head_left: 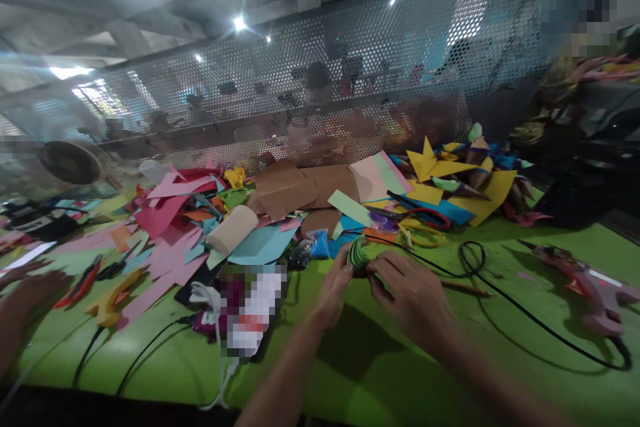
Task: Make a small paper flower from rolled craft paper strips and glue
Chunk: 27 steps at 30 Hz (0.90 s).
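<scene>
- My left grip is grasping a green striped piece, with the thumb pressing near its lower edge.
- My right grip is bending its fingers together just beside the piece's right edge; I cannot tell whether they are pinching it.
- The piece is sitting between my two grips, above the green surface rather than lying on it.
- Its light and dark green bands are curving around a small rounded form; I cannot make out the material.
- Its upper end is pointing away from me, towards the paper heap, and its long axis seems to be standing roughly upright, though my fingers are covering part of it.
- Under my arms, the surface is showing a smooth, slightly shiny skin.
- A slim pencil is lying nearly crosswise beyond my right grip, its tip pointing right.
- A black cord is looping across to a pinkish glue gun, whose thin nozzle is pointing left and away from me.
- Ahead of my left grip, a crinkled clear bag with something blue is resting near a smooth beige roll and flat brown paper.
- A pointed yellow paper star is topping the heap at the right.
</scene>
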Each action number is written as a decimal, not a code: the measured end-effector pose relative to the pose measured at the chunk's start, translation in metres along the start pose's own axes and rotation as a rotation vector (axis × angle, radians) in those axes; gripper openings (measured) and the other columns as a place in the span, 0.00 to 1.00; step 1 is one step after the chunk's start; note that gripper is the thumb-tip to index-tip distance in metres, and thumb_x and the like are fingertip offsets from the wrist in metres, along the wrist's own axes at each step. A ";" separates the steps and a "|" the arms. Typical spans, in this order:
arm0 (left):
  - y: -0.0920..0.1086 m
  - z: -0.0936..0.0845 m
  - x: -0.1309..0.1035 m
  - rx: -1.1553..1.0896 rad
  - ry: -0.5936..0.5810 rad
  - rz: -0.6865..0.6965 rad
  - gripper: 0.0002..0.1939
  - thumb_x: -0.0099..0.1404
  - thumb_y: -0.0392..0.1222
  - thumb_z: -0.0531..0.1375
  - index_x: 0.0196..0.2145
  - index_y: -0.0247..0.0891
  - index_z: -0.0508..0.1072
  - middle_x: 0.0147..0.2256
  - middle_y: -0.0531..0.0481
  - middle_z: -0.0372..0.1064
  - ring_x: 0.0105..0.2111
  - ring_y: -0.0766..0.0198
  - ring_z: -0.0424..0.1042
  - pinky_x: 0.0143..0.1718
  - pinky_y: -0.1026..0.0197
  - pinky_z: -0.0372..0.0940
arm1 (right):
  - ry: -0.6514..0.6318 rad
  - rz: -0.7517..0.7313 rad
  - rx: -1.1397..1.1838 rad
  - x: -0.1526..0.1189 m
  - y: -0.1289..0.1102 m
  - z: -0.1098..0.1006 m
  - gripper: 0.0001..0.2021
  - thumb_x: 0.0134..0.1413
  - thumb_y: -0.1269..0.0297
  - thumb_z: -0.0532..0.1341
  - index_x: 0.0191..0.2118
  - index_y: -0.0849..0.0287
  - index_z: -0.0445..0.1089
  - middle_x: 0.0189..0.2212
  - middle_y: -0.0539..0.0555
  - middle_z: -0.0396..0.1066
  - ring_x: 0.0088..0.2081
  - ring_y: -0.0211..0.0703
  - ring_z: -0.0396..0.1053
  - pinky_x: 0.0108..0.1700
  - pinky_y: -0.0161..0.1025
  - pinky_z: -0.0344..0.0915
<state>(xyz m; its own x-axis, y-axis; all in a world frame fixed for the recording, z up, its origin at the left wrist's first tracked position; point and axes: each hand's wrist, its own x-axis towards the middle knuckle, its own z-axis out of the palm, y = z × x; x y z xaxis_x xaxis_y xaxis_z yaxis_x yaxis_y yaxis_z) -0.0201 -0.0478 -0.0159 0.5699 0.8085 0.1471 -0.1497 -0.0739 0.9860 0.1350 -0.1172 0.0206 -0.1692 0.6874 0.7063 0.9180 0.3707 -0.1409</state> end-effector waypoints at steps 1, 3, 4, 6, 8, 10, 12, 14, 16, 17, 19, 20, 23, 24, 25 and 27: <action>-0.001 0.000 0.000 -0.002 -0.002 -0.002 0.30 0.69 0.60 0.53 0.62 0.42 0.64 0.62 0.46 0.63 0.68 0.49 0.50 0.67 0.49 0.50 | 0.003 0.001 0.000 0.000 0.000 0.000 0.08 0.63 0.73 0.55 0.34 0.59 0.69 0.31 0.53 0.71 0.32 0.44 0.67 0.34 0.40 0.56; -0.002 -0.001 0.001 -0.008 -0.010 -0.001 0.31 0.69 0.60 0.52 0.63 0.42 0.64 0.63 0.46 0.62 0.68 0.49 0.49 0.67 0.49 0.50 | 0.005 0.000 0.003 0.000 0.001 0.000 0.07 0.62 0.73 0.55 0.34 0.59 0.69 0.31 0.53 0.71 0.32 0.43 0.67 0.34 0.40 0.56; -0.002 -0.001 0.001 -0.011 -0.014 0.003 0.31 0.69 0.60 0.52 0.63 0.42 0.63 0.63 0.46 0.62 0.68 0.49 0.49 0.67 0.49 0.50 | 0.006 -0.001 0.003 0.000 0.001 0.000 0.07 0.62 0.73 0.56 0.34 0.60 0.69 0.31 0.53 0.71 0.31 0.43 0.67 0.34 0.40 0.56; -0.003 -0.001 0.002 -0.011 -0.022 0.015 0.31 0.69 0.60 0.52 0.64 0.42 0.63 0.63 0.46 0.62 0.68 0.48 0.50 0.67 0.48 0.50 | 0.006 0.004 0.002 -0.001 0.001 0.000 0.07 0.62 0.73 0.56 0.34 0.60 0.69 0.30 0.53 0.70 0.31 0.43 0.66 0.33 0.39 0.56; -0.003 -0.001 0.003 -0.006 -0.029 0.028 0.31 0.70 0.60 0.51 0.64 0.42 0.62 0.63 0.46 0.62 0.67 0.48 0.51 0.67 0.47 0.49 | 0.000 0.014 0.003 -0.001 0.000 -0.001 0.07 0.62 0.73 0.56 0.34 0.60 0.70 0.30 0.53 0.70 0.31 0.43 0.67 0.33 0.39 0.56; -0.004 -0.001 0.003 -0.010 -0.028 0.037 0.32 0.69 0.60 0.51 0.64 0.42 0.62 0.63 0.46 0.62 0.67 0.48 0.50 0.67 0.47 0.47 | -0.004 0.020 0.006 -0.001 0.000 -0.001 0.07 0.62 0.73 0.56 0.34 0.60 0.70 0.30 0.53 0.71 0.31 0.43 0.67 0.33 0.39 0.56; -0.005 -0.001 0.003 -0.015 -0.021 0.028 0.33 0.68 0.61 0.52 0.64 0.41 0.63 0.63 0.45 0.62 0.68 0.47 0.49 0.68 0.47 0.47 | -0.003 0.015 0.010 0.000 -0.001 -0.002 0.08 0.62 0.73 0.55 0.34 0.60 0.70 0.31 0.54 0.71 0.32 0.43 0.68 0.33 0.39 0.57; -0.005 -0.001 0.003 -0.013 -0.009 0.012 0.33 0.68 0.61 0.52 0.64 0.41 0.63 0.64 0.45 0.61 0.68 0.47 0.49 0.68 0.47 0.47 | -0.005 0.009 0.024 0.000 -0.001 -0.004 0.08 0.62 0.73 0.55 0.34 0.60 0.70 0.31 0.54 0.72 0.32 0.43 0.69 0.33 0.40 0.59; -0.005 -0.001 0.003 -0.004 -0.005 0.011 0.32 0.68 0.61 0.52 0.63 0.41 0.64 0.64 0.45 0.61 0.68 0.47 0.50 0.68 0.47 0.48 | -0.011 0.016 0.049 0.001 -0.001 -0.006 0.07 0.62 0.73 0.56 0.36 0.60 0.71 0.32 0.55 0.73 0.33 0.44 0.70 0.35 0.40 0.61; -0.004 -0.001 0.003 -0.001 -0.001 0.018 0.32 0.68 0.61 0.52 0.63 0.41 0.64 0.64 0.45 0.61 0.67 0.47 0.50 0.67 0.47 0.48 | -0.010 0.025 0.061 0.001 -0.001 -0.007 0.07 0.62 0.73 0.56 0.37 0.60 0.72 0.33 0.55 0.73 0.34 0.44 0.70 0.35 0.40 0.62; -0.004 -0.002 0.003 0.003 0.008 0.031 0.32 0.68 0.61 0.52 0.63 0.42 0.64 0.63 0.46 0.62 0.67 0.48 0.52 0.67 0.47 0.49 | 0.004 0.043 0.078 -0.001 -0.002 -0.009 0.07 0.62 0.71 0.57 0.39 0.59 0.72 0.34 0.55 0.74 0.35 0.44 0.71 0.37 0.40 0.64; -0.003 -0.002 0.003 0.006 0.011 0.033 0.32 0.68 0.61 0.52 0.63 0.42 0.65 0.63 0.45 0.62 0.66 0.48 0.53 0.67 0.47 0.50 | 0.017 0.045 0.088 -0.002 -0.002 -0.009 0.06 0.63 0.71 0.57 0.39 0.59 0.72 0.34 0.55 0.74 0.35 0.44 0.71 0.37 0.40 0.65; -0.003 -0.002 0.004 0.019 0.016 0.024 0.32 0.68 0.61 0.53 0.62 0.41 0.65 0.63 0.45 0.63 0.66 0.47 0.53 0.67 0.47 0.50 | 0.054 0.015 0.116 -0.006 -0.005 -0.009 0.05 0.63 0.71 0.58 0.39 0.59 0.72 0.33 0.54 0.75 0.35 0.43 0.72 0.37 0.40 0.66; -0.003 -0.002 0.004 0.022 0.014 0.023 0.32 0.68 0.61 0.52 0.62 0.41 0.65 0.63 0.44 0.63 0.66 0.47 0.53 0.67 0.47 0.51 | 0.062 0.000 0.119 -0.008 -0.006 -0.009 0.05 0.63 0.71 0.58 0.39 0.59 0.72 0.33 0.54 0.75 0.35 0.43 0.72 0.37 0.40 0.66; -0.003 -0.002 0.004 0.023 0.012 0.024 0.32 0.68 0.62 0.52 0.62 0.41 0.65 0.62 0.44 0.63 0.66 0.47 0.53 0.66 0.47 0.51 | 0.069 -0.013 0.116 -0.009 -0.006 -0.008 0.05 0.63 0.72 0.59 0.40 0.59 0.72 0.33 0.54 0.75 0.35 0.43 0.73 0.38 0.40 0.66; -0.002 -0.001 0.005 0.019 0.007 0.036 0.32 0.68 0.62 0.52 0.62 0.41 0.65 0.62 0.45 0.63 0.66 0.47 0.53 0.66 0.47 0.51 | 0.074 -0.027 0.095 -0.011 -0.008 -0.006 0.06 0.63 0.73 0.59 0.42 0.59 0.73 0.35 0.54 0.76 0.36 0.43 0.73 0.38 0.40 0.65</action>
<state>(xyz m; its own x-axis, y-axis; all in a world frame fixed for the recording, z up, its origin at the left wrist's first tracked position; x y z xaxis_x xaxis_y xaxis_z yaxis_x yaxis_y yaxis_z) -0.0181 -0.0431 -0.0172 0.5589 0.8090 0.1822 -0.1547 -0.1142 0.9813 0.1319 -0.1311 0.0183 -0.1629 0.6299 0.7594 0.8746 0.4485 -0.1843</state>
